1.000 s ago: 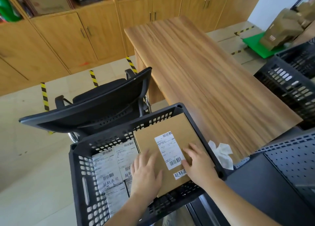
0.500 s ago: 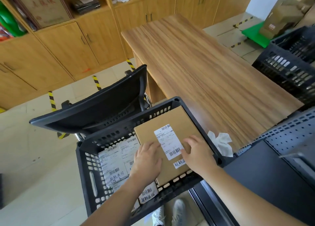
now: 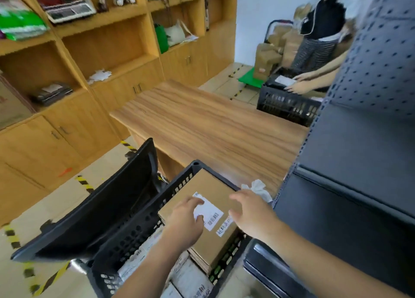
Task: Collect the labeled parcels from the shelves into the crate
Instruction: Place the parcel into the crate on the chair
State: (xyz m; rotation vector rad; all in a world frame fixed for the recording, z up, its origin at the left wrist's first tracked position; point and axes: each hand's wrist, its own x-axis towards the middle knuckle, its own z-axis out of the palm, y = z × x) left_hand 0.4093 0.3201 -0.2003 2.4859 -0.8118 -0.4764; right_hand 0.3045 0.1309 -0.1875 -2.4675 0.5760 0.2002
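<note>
Item: flat brown cardboard parcel, rectangular, plain-faced, corners sharp. A white shipping label with barcodes was fixed to the top face, and a small white strip bearing handwritten characters was stuck just beside it; the print was too blurred to be read.

Location: the parcel was laid uppermost in the black perforated crate, against its far right corner, on top of other parcels with white labels.

Hands: the left hand was rested on the label with fingers loosely bent, nothing gripped. The right hand was held with fingers spread at the parcel's right edge; whether it touched the cardboard could not be told.

Hidden or unclear: part of the label was covered by the left hand. The lower parcels were largely masked by the top one and both forearms, so no count could be made. The crate's near edge was cut off by the frame. A crumpled white tissue on the wooden worktop was partly screened by the right hand.
</note>
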